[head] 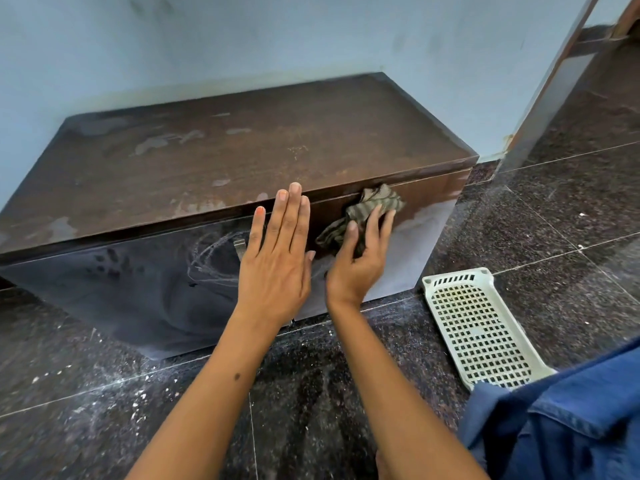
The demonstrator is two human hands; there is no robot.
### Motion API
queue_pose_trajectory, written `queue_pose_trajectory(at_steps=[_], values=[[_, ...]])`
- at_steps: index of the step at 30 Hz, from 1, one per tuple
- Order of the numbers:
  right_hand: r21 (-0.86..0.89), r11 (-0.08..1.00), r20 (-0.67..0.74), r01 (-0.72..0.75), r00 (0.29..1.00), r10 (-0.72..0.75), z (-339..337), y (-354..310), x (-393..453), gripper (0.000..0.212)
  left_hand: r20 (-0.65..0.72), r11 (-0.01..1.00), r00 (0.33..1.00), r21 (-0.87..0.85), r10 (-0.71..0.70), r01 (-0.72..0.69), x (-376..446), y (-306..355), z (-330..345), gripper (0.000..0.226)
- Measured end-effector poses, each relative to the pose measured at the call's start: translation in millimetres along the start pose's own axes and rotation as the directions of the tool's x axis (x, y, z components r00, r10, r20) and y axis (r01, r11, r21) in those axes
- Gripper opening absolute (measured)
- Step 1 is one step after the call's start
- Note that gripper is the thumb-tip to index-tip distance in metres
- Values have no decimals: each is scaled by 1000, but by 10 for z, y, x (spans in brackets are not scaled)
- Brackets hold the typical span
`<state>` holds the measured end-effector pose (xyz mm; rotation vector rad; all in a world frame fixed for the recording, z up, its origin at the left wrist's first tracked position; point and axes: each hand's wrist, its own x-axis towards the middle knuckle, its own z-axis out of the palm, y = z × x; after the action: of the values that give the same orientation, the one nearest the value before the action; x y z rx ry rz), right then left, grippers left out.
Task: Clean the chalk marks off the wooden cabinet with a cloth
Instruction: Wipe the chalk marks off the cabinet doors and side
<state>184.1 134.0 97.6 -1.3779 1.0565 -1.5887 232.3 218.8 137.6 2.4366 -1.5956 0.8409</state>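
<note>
A low dark wooden cabinet (221, 157) stands against the blue wall, its glossy front facing me. White chalk scribbles (211, 254) loop across the front, left of my hands. My left hand (277, 258) lies flat with straight fingers against the cabinet front, fingertips reaching the top edge. My right hand (356, 261) holds a crumpled striped brown cloth (367, 209) and presses it to the upper front of the cabinet, right of my left hand. A small metal handle (239, 245) peeks out beside my left hand.
A white perforated plastic tray (474, 327) lies on the dark speckled floor to the right of the cabinet. Blue denim fabric (561, 420) fills the lower right corner. White dust specks dot the floor tiles (104, 393). A door frame (554, 81) rises at the right.
</note>
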Motion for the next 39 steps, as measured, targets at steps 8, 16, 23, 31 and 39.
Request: queue_pose_trajectory(at_steps=[8, 16, 23, 31, 39], values=[[84, 905, -165, -418, 890, 426, -245, 286, 522, 44, -7, 1000, 1000, -2, -4, 4, 35, 15, 6, 69], [-70, 997, -26, -29, 999, 27, -175, 236, 175, 42, -48, 1000, 999, 18, -22, 22, 124, 63, -10, 70], [-18, 914, -161, -404, 904, 396, -327, 245, 686, 42, -24, 1000, 1000, 10, -19, 19, 149, 62, 8, 69], [-14, 952, -69, -305, 950, 303, -268, 246, 380, 38, -23, 1000, 1000, -21, -8, 8, 158, 68, 38, 70], [-70, 974, -100, -214, 973, 206, -353, 135, 689, 40, -6, 1000, 1000, -20, -14, 14, 178, 91, 44, 70]])
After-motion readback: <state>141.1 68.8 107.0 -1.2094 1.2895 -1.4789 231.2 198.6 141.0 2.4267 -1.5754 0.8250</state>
